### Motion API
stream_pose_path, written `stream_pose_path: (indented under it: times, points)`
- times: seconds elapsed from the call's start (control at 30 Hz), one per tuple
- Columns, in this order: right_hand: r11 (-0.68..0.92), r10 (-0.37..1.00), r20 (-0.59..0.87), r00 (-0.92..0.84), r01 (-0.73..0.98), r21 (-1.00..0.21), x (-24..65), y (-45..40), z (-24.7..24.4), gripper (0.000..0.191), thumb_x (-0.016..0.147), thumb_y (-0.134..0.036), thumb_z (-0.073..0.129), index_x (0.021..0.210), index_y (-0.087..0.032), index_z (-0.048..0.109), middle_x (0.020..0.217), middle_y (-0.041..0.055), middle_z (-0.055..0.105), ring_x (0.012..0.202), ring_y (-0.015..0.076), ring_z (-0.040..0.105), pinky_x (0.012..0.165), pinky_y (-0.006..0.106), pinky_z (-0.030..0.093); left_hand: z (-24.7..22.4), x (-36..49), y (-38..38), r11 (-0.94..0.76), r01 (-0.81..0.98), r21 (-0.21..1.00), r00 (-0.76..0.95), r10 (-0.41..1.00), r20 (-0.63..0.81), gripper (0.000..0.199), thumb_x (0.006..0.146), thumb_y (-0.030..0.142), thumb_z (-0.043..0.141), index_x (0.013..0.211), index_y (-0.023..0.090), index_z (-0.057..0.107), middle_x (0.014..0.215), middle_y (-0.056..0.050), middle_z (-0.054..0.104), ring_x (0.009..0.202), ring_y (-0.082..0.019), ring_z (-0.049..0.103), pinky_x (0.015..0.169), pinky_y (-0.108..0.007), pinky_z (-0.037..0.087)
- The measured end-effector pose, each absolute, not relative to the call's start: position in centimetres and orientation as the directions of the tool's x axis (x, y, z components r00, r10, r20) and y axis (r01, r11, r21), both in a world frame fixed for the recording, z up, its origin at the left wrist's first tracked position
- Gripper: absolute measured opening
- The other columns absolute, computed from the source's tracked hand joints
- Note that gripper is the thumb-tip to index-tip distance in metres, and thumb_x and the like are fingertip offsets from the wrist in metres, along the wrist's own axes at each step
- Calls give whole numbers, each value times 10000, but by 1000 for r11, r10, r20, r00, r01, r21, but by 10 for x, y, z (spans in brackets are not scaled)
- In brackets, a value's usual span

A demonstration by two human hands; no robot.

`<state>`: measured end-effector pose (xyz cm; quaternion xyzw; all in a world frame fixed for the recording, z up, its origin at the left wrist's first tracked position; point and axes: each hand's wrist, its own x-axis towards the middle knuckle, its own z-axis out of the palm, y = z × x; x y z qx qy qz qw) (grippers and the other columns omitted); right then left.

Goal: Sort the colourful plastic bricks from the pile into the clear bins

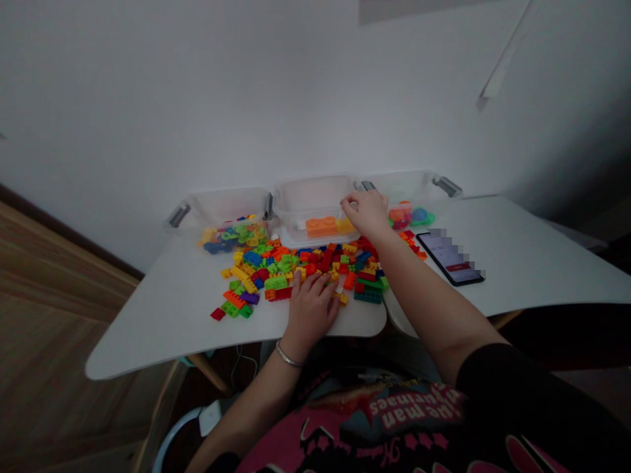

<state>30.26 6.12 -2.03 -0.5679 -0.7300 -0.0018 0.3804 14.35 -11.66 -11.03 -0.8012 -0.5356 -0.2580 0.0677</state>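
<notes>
A loose heap of colourful toy bricks (280, 261) lies on the white table (182, 328). My left hand (312, 307) rests at the heap's front edge, its fingers spread over the bricks. Above the right end of the middle clear bin (315, 190) is my right hand (366, 209), with fingers bent together; whatever they may hold is too small to tell. Inside that bin sit a big orange brick (321, 227) and a yellow piece beside it.
The left clear bin (227, 198) has many small bricks, while the right clear bin (409, 182) holds round coloured pieces. A phone (448, 257) lies at the right. Behind the bins stands a wall.
</notes>
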Motion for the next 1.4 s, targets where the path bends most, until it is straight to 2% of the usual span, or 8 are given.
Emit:
stream_pose_path:
  times: [0.2,0.4,0.53,0.77,0.9,1.07,1.17,1.4]
  points:
    - [479,787,615,-49,677,-559,328,55,-20,264,873,-313,514,1010,-194,706,1037,91,709,991,249,604,929,412,452,-110,144,-116,-418,892,173,292,824,485,309,921,296,534,1194,254,672,1253,-41,677,1172,-269,579,1188,-601,199]
    - [435,731,674,107,688,-580,379,29,-40,267,838,-345,519,986,-197,685,963,82,701,912,243,627,879,422,480,-110,144,-116,-417,893,170,297,830,473,300,912,301,554,1182,254,677,1263,-45,674,1182,-273,580,1183,-615,206]
    - [343,762,640,101,775,-531,414,12,-65,271,814,-349,544,979,-187,685,973,104,702,888,256,629,856,431,492,-111,143,-116,-416,894,165,298,828,476,300,911,302,558,1182,250,676,1265,-39,674,1182,-275,581,1183,-614,209]
    - [240,847,531,14,882,-406,440,-19,-114,324,839,-323,519,1079,-157,659,1087,149,686,1029,300,601,946,469,449,-110,144,-116,-414,896,162,294,826,482,289,909,305,563,1170,262,679,1254,-40,679,1176,-269,588,1176,-615,223]
    - [180,868,497,12,924,-337,436,-30,-118,338,839,-297,519,1111,-145,651,1148,153,665,1068,303,573,972,457,434,-109,144,-116,-414,895,167,294,827,479,292,904,293,568,1170,257,681,1252,-44,680,1174,-271,587,1175,-610,225]
    - [46,902,429,58,972,-228,433,-41,-110,331,873,-313,489,1086,-136,670,1103,161,656,1016,309,570,931,456,452,-109,144,-116,-417,893,170,293,826,481,291,905,293,565,1167,253,684,1249,-46,682,1168,-276,589,1172,-612,227]
    - [24,925,370,82,962,-272,436,-43,-114,310,866,-315,507,1045,-135,686,1070,162,645,987,297,588,934,450,460,-109,144,-116,-417,893,167,294,824,484,290,905,293,567,1167,254,684,1248,-45,682,1170,-271,589,1174,-610,228]
    - [113,933,351,73,869,-481,439,-34,-131,294,806,-320,557,1015,-160,688,1076,138,615,966,264,610,908,418,497,-110,144,-116,-418,893,167,296,825,482,296,909,297,560,1176,253,681,1248,-44,682,1172,-272,588,1175,-609,227]
